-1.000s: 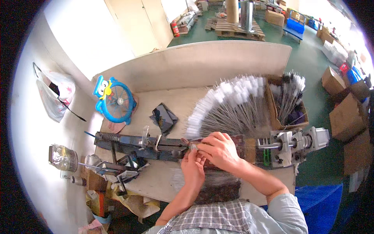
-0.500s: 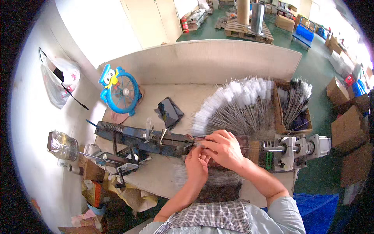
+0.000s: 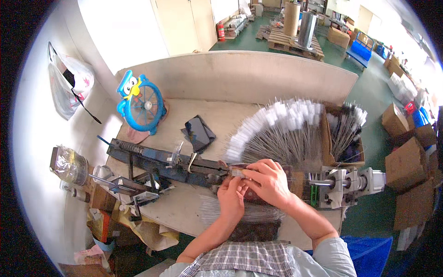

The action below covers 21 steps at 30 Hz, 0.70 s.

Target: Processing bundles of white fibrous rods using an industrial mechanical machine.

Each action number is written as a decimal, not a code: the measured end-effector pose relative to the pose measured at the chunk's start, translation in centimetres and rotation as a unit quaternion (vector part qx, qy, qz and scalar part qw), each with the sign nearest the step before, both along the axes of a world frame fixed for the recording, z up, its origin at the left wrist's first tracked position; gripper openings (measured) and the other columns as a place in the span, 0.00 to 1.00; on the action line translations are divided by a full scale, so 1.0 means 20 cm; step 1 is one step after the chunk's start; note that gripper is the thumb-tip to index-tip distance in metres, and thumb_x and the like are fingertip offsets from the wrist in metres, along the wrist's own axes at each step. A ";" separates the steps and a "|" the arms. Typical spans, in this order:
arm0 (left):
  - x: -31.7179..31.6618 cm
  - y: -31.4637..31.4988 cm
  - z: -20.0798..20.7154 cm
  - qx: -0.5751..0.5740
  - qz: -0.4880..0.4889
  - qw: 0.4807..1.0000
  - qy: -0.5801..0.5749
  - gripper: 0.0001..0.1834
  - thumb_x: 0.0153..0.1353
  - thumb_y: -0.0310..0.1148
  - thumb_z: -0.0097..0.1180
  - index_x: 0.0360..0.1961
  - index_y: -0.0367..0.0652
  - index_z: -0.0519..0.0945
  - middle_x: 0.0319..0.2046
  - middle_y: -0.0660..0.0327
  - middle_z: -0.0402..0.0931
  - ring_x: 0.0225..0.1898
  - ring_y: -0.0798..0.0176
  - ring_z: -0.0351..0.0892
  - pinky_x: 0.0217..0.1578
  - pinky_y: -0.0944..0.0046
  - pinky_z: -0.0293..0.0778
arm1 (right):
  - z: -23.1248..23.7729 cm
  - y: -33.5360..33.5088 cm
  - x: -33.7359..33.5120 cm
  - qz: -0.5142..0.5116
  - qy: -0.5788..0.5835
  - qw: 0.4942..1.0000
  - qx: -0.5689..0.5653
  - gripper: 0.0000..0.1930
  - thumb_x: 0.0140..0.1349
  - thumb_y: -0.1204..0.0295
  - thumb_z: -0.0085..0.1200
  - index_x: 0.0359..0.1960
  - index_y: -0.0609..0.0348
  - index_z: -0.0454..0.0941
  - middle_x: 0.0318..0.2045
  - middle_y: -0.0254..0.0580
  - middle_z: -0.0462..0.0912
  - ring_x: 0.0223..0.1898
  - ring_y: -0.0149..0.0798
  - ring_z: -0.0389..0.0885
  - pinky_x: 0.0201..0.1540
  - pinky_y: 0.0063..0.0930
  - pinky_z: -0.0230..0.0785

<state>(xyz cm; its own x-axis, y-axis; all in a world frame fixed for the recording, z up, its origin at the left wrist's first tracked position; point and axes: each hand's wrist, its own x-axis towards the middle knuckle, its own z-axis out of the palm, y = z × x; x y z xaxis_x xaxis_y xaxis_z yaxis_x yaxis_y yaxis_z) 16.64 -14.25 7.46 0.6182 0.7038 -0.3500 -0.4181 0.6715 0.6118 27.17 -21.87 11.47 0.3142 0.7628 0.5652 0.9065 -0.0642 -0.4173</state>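
Note:
Both my hands meet over the middle of the bench, beside the end of a long dark metal rail [image 3: 159, 159]. My right hand [image 3: 271, 183] is closed in a pinch, its fingertips at a small whitish piece [image 3: 237, 173] that looks like a bristle tuft. Just below and to the left, my left hand [image 3: 231, 197] is closed with thumb and fingers together against the same piece. The fingers hide much of it. Behind my hands, wire-stemmed brushes [image 3: 281, 127] with white bristle ends lie fanned out. Thin pale wires [image 3: 214, 210] lie under my wrists.
To the right, a motor with a shaft [image 3: 346, 183] sits at the bench edge. A cardboard box [image 3: 328, 134] holds dark-tipped brushes. A blue cartoon fan [image 3: 144, 105] and a dark flat object [image 3: 199, 133] lie further back. A raised board [image 3: 240, 74] edges the bench.
The whole view has shifted slightly. My hands stay at the same spot by the rail, and the whitish piece shows more plainly at my fingertips.

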 end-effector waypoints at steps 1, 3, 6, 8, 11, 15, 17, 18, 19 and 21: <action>0.00 0.00 0.00 0.001 0.000 1.000 0.000 0.03 0.60 0.26 0.49 0.35 0.39 0.74 0.34 0.62 0.76 0.35 0.69 0.76 0.39 0.68 0.71 | 0.00 0.00 0.00 0.000 0.000 1.000 0.001 0.14 0.43 0.69 0.62 0.35 0.51 0.82 0.35 0.33 0.79 0.41 0.38 0.75 0.43 0.34 0.67; 0.00 0.00 0.00 -0.017 0.011 1.000 -0.012 0.05 0.60 0.28 0.50 0.35 0.39 0.73 0.35 0.62 0.76 0.37 0.68 0.76 0.40 0.67 0.71 | 0.01 0.02 -0.02 0.002 0.008 1.000 0.002 0.13 0.44 0.68 0.62 0.35 0.52 0.81 0.36 0.33 0.79 0.42 0.38 0.75 0.43 0.34 0.66; 0.00 0.02 -0.05 -0.022 0.009 0.999 -0.024 0.06 0.60 0.30 0.51 0.35 0.39 0.73 0.36 0.62 0.75 0.37 0.67 0.76 0.40 0.66 0.71 | 0.00 0.02 -0.02 0.004 0.000 1.000 -0.004 0.13 0.44 0.68 0.62 0.35 0.51 0.81 0.37 0.33 0.79 0.41 0.39 0.75 0.43 0.34 0.66; 0.00 0.01 -0.03 -0.027 0.011 0.999 -0.023 0.06 0.59 0.30 0.51 0.35 0.39 0.73 0.36 0.62 0.75 0.37 0.66 0.76 0.40 0.66 0.71 | -0.03 0.02 0.00 0.005 0.000 1.000 0.005 0.14 0.44 0.67 0.62 0.35 0.51 0.81 0.37 0.33 0.79 0.41 0.39 0.75 0.42 0.34 0.66; 0.00 0.01 -0.03 -0.033 0.012 0.999 -0.023 0.06 0.59 0.30 0.50 0.35 0.40 0.72 0.34 0.62 0.75 0.37 0.66 0.75 0.40 0.65 0.70 | -0.01 0.03 -0.01 0.005 0.001 1.000 0.016 0.14 0.44 0.67 0.63 0.35 0.51 0.81 0.36 0.33 0.79 0.41 0.39 0.75 0.41 0.34 0.66; -0.01 0.01 -0.06 -0.034 0.013 0.999 -0.029 0.05 0.59 0.30 0.51 0.35 0.41 0.72 0.32 0.63 0.74 0.37 0.66 0.75 0.40 0.65 0.71 | -0.02 0.05 -0.04 -0.013 0.000 1.000 0.028 0.14 0.43 0.67 0.63 0.35 0.52 0.81 0.35 0.32 0.79 0.39 0.38 0.76 0.40 0.33 0.66; -0.01 0.01 -0.03 -0.032 0.010 0.999 -0.024 0.04 0.59 0.29 0.50 0.35 0.41 0.72 0.32 0.63 0.74 0.37 0.67 0.75 0.40 0.66 0.71 | -0.03 0.04 -0.04 -0.022 -0.002 0.999 0.025 0.15 0.43 0.66 0.62 0.35 0.51 0.80 0.36 0.31 0.79 0.40 0.37 0.75 0.41 0.33 0.66; -0.01 0.00 0.00 -0.030 0.007 0.999 -0.018 0.03 0.59 0.28 0.50 0.34 0.42 0.73 0.33 0.64 0.74 0.36 0.67 0.75 0.40 0.66 0.71 | -0.03 0.03 -0.03 -0.030 -0.004 0.999 0.020 0.15 0.43 0.66 0.60 0.36 0.49 0.80 0.36 0.30 0.78 0.40 0.36 0.75 0.41 0.32 0.66; 0.00 0.00 0.01 -0.030 0.008 0.999 -0.018 0.03 0.59 0.28 0.50 0.34 0.42 0.73 0.33 0.64 0.74 0.36 0.67 0.75 0.40 0.66 0.71 | -0.02 0.03 -0.03 -0.029 -0.004 0.999 0.020 0.15 0.43 0.66 0.60 0.36 0.49 0.80 0.36 0.30 0.78 0.40 0.36 0.75 0.41 0.32 0.66; 0.02 -0.01 0.02 -0.010 0.013 1.000 -0.002 0.02 0.58 0.25 0.50 0.33 0.41 0.73 0.32 0.64 0.75 0.35 0.69 0.75 0.40 0.67 0.72 | -0.01 0.01 -0.02 -0.025 -0.011 0.999 0.024 0.15 0.43 0.66 0.60 0.36 0.49 0.80 0.36 0.29 0.78 0.40 0.35 0.75 0.41 0.31 0.66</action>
